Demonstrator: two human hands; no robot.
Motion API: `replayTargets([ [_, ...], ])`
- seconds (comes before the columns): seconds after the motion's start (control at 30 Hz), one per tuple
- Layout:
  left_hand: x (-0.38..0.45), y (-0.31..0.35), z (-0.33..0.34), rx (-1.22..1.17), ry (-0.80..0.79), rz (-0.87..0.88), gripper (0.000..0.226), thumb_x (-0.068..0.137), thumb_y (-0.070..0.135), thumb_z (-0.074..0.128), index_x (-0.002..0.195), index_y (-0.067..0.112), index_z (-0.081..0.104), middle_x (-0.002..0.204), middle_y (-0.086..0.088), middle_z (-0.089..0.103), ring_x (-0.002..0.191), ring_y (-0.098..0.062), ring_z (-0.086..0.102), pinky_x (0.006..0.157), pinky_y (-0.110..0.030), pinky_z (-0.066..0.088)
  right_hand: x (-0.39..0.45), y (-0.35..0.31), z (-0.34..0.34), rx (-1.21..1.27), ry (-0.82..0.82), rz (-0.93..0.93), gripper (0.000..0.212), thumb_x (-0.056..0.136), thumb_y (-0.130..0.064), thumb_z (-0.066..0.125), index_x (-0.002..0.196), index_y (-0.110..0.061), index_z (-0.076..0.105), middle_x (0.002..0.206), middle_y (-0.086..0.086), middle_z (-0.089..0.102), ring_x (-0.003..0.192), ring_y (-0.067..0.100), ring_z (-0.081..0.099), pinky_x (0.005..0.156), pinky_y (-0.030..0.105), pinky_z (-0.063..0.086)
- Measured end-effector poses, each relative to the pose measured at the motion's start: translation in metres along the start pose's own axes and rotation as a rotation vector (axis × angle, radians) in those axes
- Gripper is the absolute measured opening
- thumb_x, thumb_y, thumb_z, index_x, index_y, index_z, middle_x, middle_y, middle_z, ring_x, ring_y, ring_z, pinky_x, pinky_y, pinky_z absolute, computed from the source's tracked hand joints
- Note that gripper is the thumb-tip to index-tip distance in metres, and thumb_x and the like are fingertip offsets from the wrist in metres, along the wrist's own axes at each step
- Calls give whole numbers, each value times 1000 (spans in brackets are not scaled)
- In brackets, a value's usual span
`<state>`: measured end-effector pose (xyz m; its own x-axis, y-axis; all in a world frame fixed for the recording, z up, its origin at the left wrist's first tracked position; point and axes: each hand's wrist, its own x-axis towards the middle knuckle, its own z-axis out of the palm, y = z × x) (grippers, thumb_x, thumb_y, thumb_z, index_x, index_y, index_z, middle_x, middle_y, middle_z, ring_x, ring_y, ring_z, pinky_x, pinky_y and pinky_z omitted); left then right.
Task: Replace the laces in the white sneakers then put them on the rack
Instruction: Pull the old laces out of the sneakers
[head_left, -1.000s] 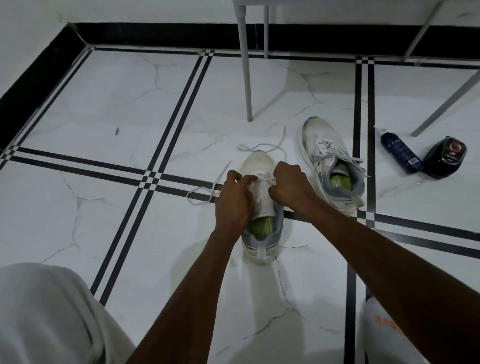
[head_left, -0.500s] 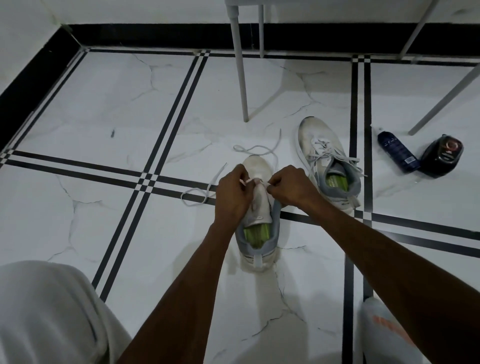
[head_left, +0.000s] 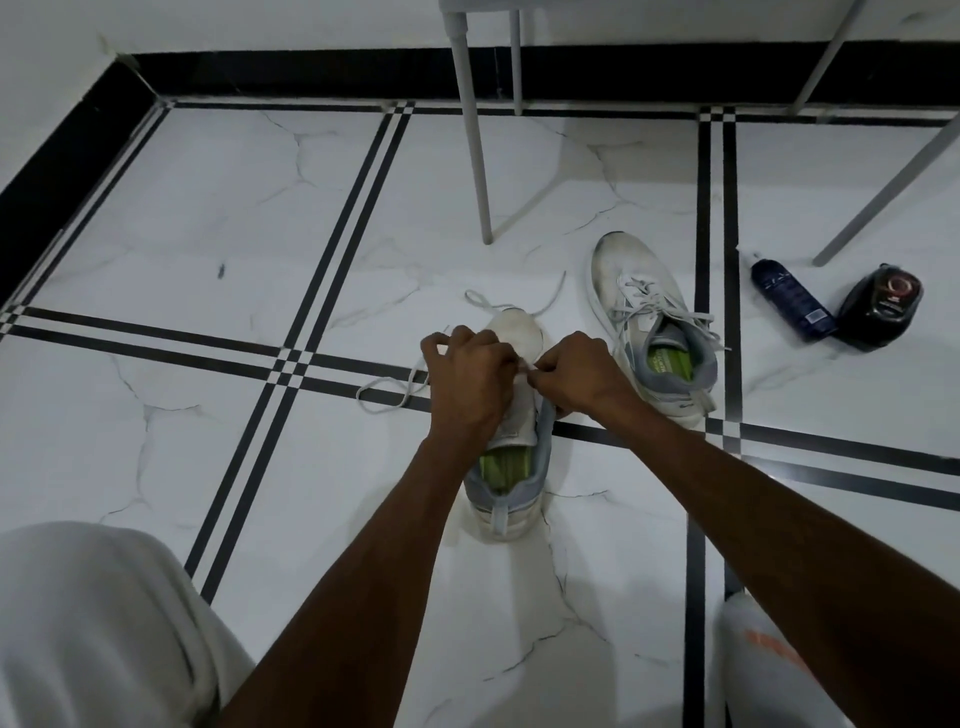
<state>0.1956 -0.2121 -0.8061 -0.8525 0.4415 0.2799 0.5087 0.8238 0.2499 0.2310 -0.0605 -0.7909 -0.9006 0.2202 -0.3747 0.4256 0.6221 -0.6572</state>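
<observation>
A white sneaker (head_left: 511, 483) with a green insole and grey heel stands on the floor in front of me, toe pointing away. My left hand (head_left: 470, 376) and my right hand (head_left: 574, 374) meet over its tongue, each pinching the white lace (head_left: 395, 392). Loose lace ends trail left of the shoe and loop past its toe. A second white sneaker (head_left: 649, 322), fully laced, lies to the right, angled away.
Grey metal legs (head_left: 475, 135) of a rack or table stand just beyond the shoes, more legs at the far right. A dark blue bottle (head_left: 789, 301) and a black container (head_left: 880, 306) lie on the tiles at right. Black skirting lines the walls. My knees frame the bottom corners.
Both hands have slid forward along the sneaker, from mid-tongue toward the toe end, and drawn closer together. The left lace tail has shifted slightly. The view has tilted down a little.
</observation>
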Motion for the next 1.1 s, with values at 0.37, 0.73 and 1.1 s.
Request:
replayTargets([
  [0.37,9,-11,7,-356,-209,-43,27,86,28,68,109,14,72,109,-6,68,100,-26,64,90,-42,51,3,0,-7,-22,-10,-15,29,81,-24,70,60,-5,71,64,14,69,65,28,70,70,45,60],
  [0.73,33,-73,-41,-189,469,-819,22,89,15,63,109,7,67,109,-11,68,108,-30,61,89,-36,44,-3,4,-10,55,-29,26,27,85,-19,65,71,1,73,70,17,72,67,29,73,74,44,61],
  [1.1,3,1,3,-175,-129,-100,12,90,7,56,80,6,62,88,-11,65,84,-33,63,73,-46,51,3,3,-4,29,-1,17,32,80,-21,70,52,-8,63,63,19,68,65,33,71,66,48,61],
])
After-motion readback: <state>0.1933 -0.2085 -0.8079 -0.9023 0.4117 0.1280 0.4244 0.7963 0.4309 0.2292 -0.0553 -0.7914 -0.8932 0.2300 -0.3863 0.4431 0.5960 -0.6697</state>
